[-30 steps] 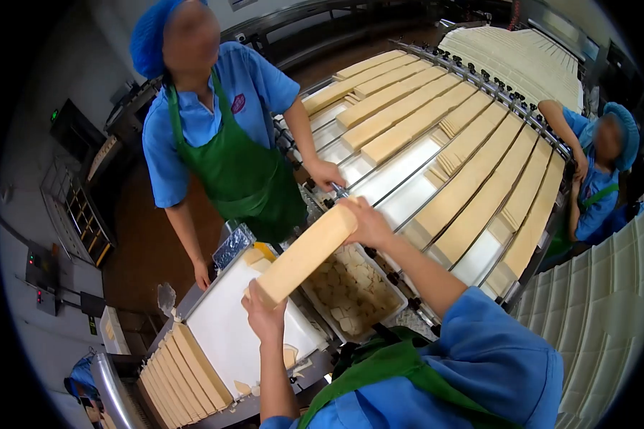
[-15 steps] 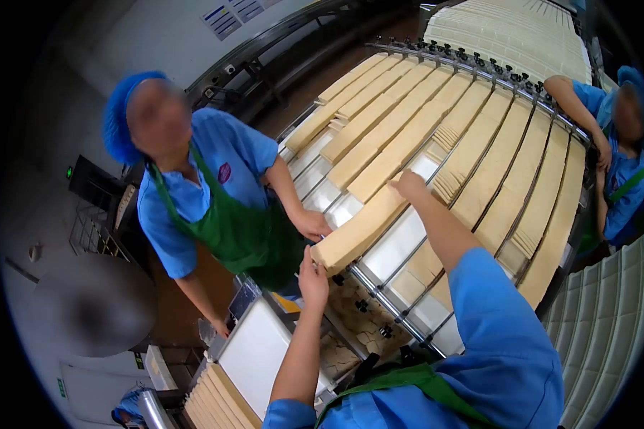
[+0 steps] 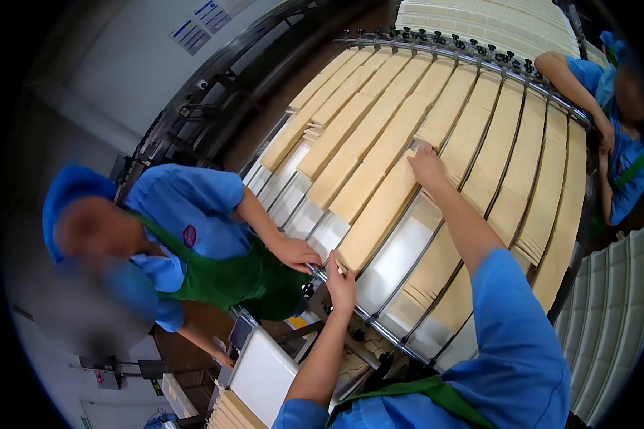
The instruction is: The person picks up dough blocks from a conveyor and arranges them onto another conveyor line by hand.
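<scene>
A long row of thin, pale yellow flat pieces [image 3: 379, 222], packed together on edge, lies in a lane of the slatted table and is clasped between my two hands. My left hand [image 3: 342, 286] presses on its near end, thumb and fingers about the corner. At its far end, my right hand [image 3: 429, 171] has its fingers curled over the edge, partly hiding where this row meets the one beyond. Similar rows [image 3: 494, 114] fill the lanes on either side; some of their near ends lean over in a fan.
A metal rail [image 3: 408, 350] borders the near edge of the lanes, and black knobs [image 3: 472, 46] line the far rail. A co-worker [image 3: 207, 229] stands at the left with a hand by the rail. Another person [image 3: 622, 136] is at the right. A white surface [image 3: 261, 379] is below left.
The row between my hands has moved forward off the near rail and into the lane, lying lower and in line with the others. The left co-worker appears farther left and lower.
</scene>
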A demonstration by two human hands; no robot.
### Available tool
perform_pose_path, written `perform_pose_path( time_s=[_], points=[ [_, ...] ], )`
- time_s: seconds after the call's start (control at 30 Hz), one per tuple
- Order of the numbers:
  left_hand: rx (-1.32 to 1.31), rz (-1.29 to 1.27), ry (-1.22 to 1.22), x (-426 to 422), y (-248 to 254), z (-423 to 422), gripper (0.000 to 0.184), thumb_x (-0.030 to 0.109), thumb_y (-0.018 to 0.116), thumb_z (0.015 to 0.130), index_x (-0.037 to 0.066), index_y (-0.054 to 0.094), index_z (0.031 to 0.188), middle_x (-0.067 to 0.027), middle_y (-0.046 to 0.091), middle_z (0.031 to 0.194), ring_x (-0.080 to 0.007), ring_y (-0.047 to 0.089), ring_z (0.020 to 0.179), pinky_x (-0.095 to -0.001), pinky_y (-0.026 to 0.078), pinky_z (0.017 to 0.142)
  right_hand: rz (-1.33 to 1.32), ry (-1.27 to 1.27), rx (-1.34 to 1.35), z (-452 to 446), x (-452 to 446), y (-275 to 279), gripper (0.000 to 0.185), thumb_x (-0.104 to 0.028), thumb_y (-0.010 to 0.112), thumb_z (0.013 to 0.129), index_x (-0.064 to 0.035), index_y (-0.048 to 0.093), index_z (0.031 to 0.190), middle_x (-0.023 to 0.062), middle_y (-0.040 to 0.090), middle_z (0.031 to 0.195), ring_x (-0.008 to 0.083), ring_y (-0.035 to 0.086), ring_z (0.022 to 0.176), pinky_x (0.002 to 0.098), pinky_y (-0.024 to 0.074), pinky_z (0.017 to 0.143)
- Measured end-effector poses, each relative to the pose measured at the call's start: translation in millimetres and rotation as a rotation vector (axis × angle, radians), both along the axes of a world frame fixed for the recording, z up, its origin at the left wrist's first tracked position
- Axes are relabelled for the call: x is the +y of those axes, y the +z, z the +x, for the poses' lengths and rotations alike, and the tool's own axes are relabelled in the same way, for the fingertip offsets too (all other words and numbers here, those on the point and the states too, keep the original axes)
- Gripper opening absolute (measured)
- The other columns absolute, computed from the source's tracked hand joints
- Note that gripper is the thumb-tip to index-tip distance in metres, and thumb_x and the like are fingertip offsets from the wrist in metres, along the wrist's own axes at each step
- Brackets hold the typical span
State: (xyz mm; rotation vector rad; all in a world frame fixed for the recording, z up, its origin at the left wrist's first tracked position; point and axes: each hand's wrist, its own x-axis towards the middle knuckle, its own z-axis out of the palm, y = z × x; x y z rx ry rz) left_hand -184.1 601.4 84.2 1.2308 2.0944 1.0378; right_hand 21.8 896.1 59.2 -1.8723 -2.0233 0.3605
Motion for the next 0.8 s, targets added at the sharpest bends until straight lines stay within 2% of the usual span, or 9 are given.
perform_pose_path(
  time_s=[0.1,0.17,0.23,0.37,0.53,0.63,0.7,0.77,0.8],
  points=[
    [0.111,0.18,-0.023,7.3,-16.5,0.1,0.062,-0.007,0.05,0.081,0.003,0.03,0.139,-0.0257,0.055,0.115,-0.0274,0.064,0.087,-0.0325,0.049,0.071,0.042,0.004,-0.159,6.5,-4.1,9.2,0.049,-0.042,0.052,0.088,0.0017,0.052,0.109,0.017,0.045,0.119,0.0307,0.039,0.121,0.0454,0.0319,0.101],
    [-0.111,0.103,-0.009,17.1,-5.7,10.0,0.064,-0.009,0.047,0.081,0.002,0.027,0.14,-0.0229,0.054,0.12,-0.0233,0.061,0.093,-0.029,0.048,0.077,0.008,0.001,-0.258,11.9,-10.5,11.9,0.053,-0.043,0.05,0.088,0.0013,0.05,0.117,0.0162,0.043,0.127,0.0311,0.033,0.127,0.0478,0.0274,0.104],
    [-0.228,0.12,-0.029,29.0,-4.8,12.4,0.065,-0.01,0.046,0.081,0.003,0.024,0.141,-0.0213,0.054,0.121,-0.0221,0.06,0.097,-0.0277,0.047,0.079,0.273,-0.07,-0.287,25.7,-17.2,7.7,0.067,-0.049,0.045,0.089,-0.0014,0.037,0.135,0.0099,0.03,0.145,0.032,0.019,0.136,0.0534,0.0166,0.108],
    [-0.474,0.092,-0.047,27.7,-12.8,-0.5,0.07,-0.012,0.043,0.08,0.003,0.018,0.143,-0.0173,0.054,0.12,-0.0193,0.056,0.103,-0.0256,0.046,0.084,0.017,-0.057,-0.279,34.1,-10.2,20.9,0.076,-0.054,0.041,0.088,-0.0043,0.024,0.143,0.0037,0.017,0.152,0.0306,0.007,0.14,0.0539,0.0101,0.11],
    [-0.534,0.218,0.042,-33.2,-12.8,-29.2,0.067,-0.011,0.041,0.079,0.001,0.022,0.141,-0.0137,0.056,0.118,-0.0177,0.056,0.104,-0.0257,0.046,0.086,-0.162,-0.02,-0.276,22.6,-30.3,48.2,0.083,-0.057,0.043,0.086,0.0009,0.023,0.142,0.0136,0.016,0.151,0.0337,0.01,0.139,0.0547,0.0118,0.109],
    [-0.657,0.253,0.186,-86.9,18.3,-29.7,0.064,-0.011,0.038,0.079,0.001,0.025,0.14,-0.0115,0.057,0.115,-0.0166,0.057,0.102,-0.0257,0.043,0.089,-0.03,0.247,-0.296,-23.6,-92.4,21.4,0.085,-0.057,0.048,0.084,0.0049,0.028,0.138,0.023,0.019,0.147,0.0374,0.011,0.138,0.0553,0.0117,0.109],
    [-0.404,0.222,0.161,-131.6,2.9,-37.8,0.064,-0.005,0.046,0.081,0.003,0.025,0.141,-0.0123,0.05,0.124,-0.0199,0.053,0.107,-0.0276,0.043,0.089,0.127,0.503,-0.029,-65.1,-170.3,-7.1,0.084,-0.053,0.056,0.08,0.0065,0.033,0.134,0.0263,0.024,0.144,0.0395,0.012,0.137,0.0551,0.0102,0.109],
    [0.099,-0.046,0.213,-179.9,7.1,-31.8,0.062,0.0,0.054,0.084,0.006,0.028,0.14,-0.0137,0.043,0.128,-0.0227,0.051,0.108,-0.0309,0.044,0.089,0.157,0.77,0.061,-89.4,-262.5,12.9,0.08,-0.044,0.065,0.076,0.0065,0.038,0.131,0.0249,0.027,0.143,0.0405,0.016,0.136,0.053,0.0107,0.11],
    [0.152,0.001,0.209,-206.4,-1.0,-30.9,0.058,-0.001,0.054,0.084,0.006,0.032,0.138,-0.0118,0.046,0.123,-0.0208,0.052,0.104,-0.0306,0.044,0.088,0.145,0.865,0.149,-93.1,-304.0,30.8,0.075,-0.04,0.067,0.076,0.0057,0.04,0.129,0.0243,0.028,0.142,0.0402,0.019,0.135,0.0514,0.0143,0.11]
  ],
)
